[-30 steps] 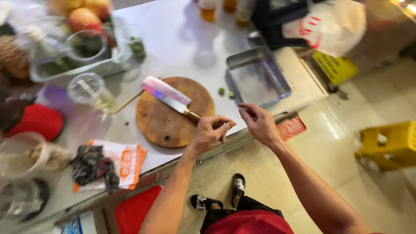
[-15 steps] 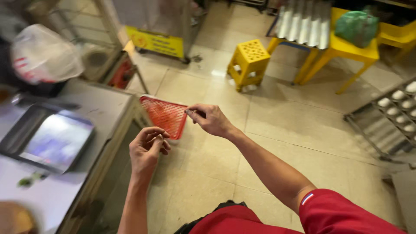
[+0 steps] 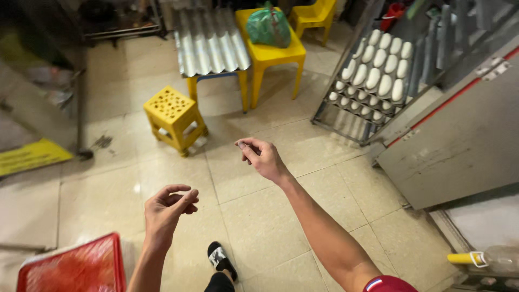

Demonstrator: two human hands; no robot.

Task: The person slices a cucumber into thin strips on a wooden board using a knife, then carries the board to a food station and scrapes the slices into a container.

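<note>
Above the pale tiled floor (image 3: 259, 216) your two hands hang in the air with nothing solid in them; your left hand (image 3: 168, 208) is loosely curled, thumb laid toward the bent fingers, and it sits nearest the red plastic basket (image 3: 75, 267) at the lower left edge, apart from it; your right hand (image 3: 263, 158) is stretched further out, thumb and forefinger pinched narrowly together at the tips, and whether some small scrap is caught between them you cannot tell from this view, since the spot is too small to read; below the hands, your foot in a black sandal (image 3: 221, 260) stands on the tiles; ahead of your left hand stands a small yellow stool (image 3: 174, 116) with a perforated top, well apart from both hands; behind it a yellow plastic table (image 3: 273, 54) carries a green bag (image 3: 268, 26), with a corrugated metal sheet (image 3: 211, 40) resting beside it; off to the right a wire rack (image 3: 373, 70) leans, filled with rows of white oval pieces, next to a grey panel (image 3: 459, 140) with a red stripe; at the lower right lies a clear bottle (image 3: 500, 258) beside a yellow handle (image 3: 459, 258).
</note>
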